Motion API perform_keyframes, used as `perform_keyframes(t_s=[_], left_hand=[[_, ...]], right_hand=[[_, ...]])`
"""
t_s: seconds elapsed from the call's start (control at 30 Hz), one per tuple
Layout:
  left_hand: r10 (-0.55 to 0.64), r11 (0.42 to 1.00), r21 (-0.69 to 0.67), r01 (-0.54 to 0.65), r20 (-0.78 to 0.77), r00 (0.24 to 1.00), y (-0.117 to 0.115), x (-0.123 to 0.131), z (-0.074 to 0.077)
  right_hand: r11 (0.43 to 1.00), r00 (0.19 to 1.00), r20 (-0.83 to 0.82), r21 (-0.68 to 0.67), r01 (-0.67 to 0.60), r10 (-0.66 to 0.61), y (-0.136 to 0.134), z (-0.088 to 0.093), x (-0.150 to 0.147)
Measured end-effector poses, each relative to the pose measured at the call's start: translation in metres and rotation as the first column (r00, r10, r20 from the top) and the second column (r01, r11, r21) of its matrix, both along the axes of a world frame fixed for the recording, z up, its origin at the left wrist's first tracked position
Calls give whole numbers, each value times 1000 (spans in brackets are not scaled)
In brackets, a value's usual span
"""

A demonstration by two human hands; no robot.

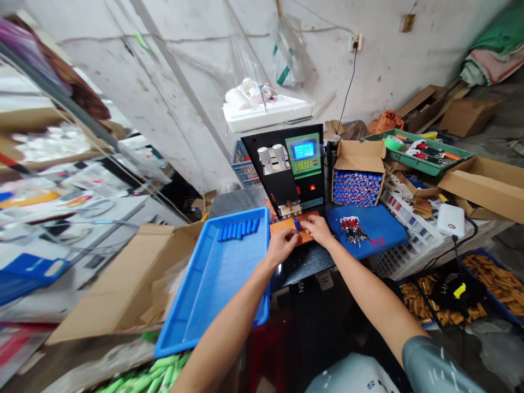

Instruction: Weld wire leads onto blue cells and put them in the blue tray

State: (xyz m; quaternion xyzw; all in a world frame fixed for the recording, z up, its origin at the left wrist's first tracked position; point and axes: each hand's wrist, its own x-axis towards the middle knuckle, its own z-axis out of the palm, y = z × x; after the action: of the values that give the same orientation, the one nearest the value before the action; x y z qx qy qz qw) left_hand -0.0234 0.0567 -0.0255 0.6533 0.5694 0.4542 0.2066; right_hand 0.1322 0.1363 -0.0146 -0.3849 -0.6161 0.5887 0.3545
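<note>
A blue cylindrical battery cell (297, 224) is on the orange board of a black spot welder (287, 188), just below its welding electrodes (291, 207). My left hand (282, 243) is closed, its fingertips at the cell's near end. On the cell's right side my right hand (316, 227) is pinched; whatever lies between its fingertips is too small to make out. Several similar blue cells lie in a row in the blue tray (213, 289) at left. A bundle of red, black and white wire leads (352, 229) rests on a blue mat (382, 226) at right.
A cardboard box (360, 155) packed with cells stands right of the welder. Behind it is a green tray (440, 164) with wires and tape. A white power bank (451, 220) sits at right. An open carton (135, 273) stands left of the blue tray.
</note>
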Motion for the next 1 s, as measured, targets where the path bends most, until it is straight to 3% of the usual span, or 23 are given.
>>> perform_keyframes(t_s=[0.23, 0.53, 0.6, 0.7, 0.8, 1.0], left_hand=[[12, 1000, -22, -9, 136, 991, 4, -2, -3], [-17, 994, -105, 35, 170, 985, 7, -2, -1], [-6, 997, -76, 17, 145, 989, 5, -3, 6], [20, 995, 93, -21, 19, 1000, 0, -6, 21], [-28, 976, 214, 46, -88, 996, -3, -9, 31], [-194, 977, 61, 205, -155, 969, -1, -10, 21]], right_hand=[[991, 989, 47, 0, -137, 137, 0, 3, 3], [983, 979, 98, 5, -182, 181, 3, -3, 1], [984, 980, 89, 3, -180, 179, 4, -4, 2], [983, 983, 38, -54, -175, 177, 4, -3, 5], [975, 983, -64, -125, -181, 174, 4, 0, 9], [968, 973, -165, -167, -188, 160, 6, 0, 12]])
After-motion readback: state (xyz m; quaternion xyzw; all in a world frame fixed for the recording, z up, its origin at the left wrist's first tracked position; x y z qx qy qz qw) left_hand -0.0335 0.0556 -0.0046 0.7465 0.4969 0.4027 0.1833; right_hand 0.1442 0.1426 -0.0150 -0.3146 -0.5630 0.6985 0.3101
